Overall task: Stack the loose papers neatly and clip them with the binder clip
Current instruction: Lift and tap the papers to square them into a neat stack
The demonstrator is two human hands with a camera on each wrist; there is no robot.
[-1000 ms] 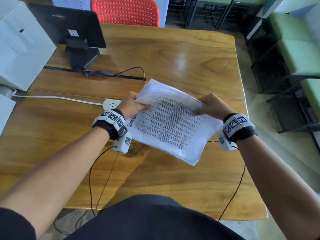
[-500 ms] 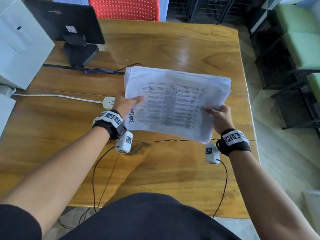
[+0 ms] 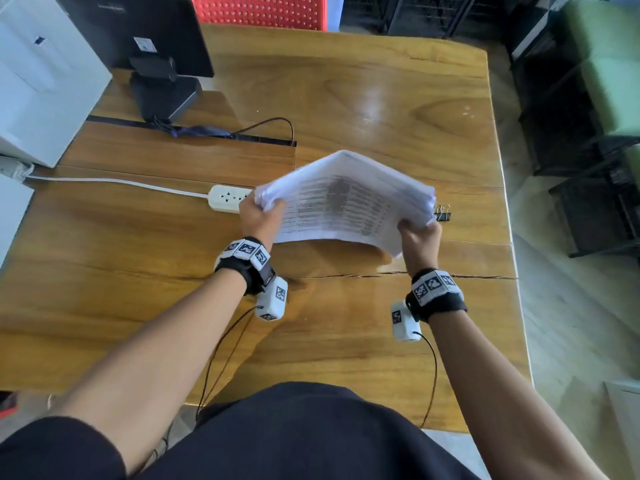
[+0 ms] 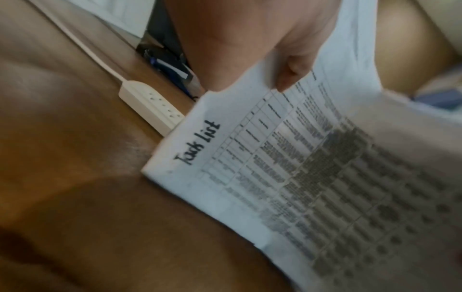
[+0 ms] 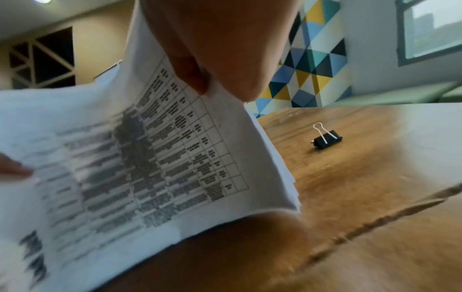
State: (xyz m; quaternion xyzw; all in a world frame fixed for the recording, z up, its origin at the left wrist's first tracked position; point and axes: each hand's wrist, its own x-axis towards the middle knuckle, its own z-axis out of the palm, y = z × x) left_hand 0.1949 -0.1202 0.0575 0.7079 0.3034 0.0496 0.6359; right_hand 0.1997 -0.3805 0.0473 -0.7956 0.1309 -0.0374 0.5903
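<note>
A stack of white printed papers [image 3: 346, 202] is held above the wooden table [image 3: 381, 91], bowed upward in the middle. My left hand [image 3: 261, 216] grips its left edge and my right hand [image 3: 419, 237] grips its right edge. The top sheet [image 4: 287, 168] carries a table and a handwritten heading; the same sheet [image 5: 150, 158] fills the right wrist view, pinched by my thumb. A black binder clip [image 3: 442, 213] with silver handles lies on the table just right of the stack; in the right wrist view the clip [image 5: 326, 139] sits alone on the wood.
A white power strip [image 3: 228, 199] with its cord lies left of the papers. A black monitor [image 3: 152, 36] on a stand and a white box [image 3: 45, 81] occupy the far left. A red chair [image 3: 259, 10] stands beyond the table. A crack [image 3: 398, 274] runs across the wood.
The stack has gone from flat and facing me to tilted down and bowed upward. Both hands have come closer together. The binder clip now shows at the right.
</note>
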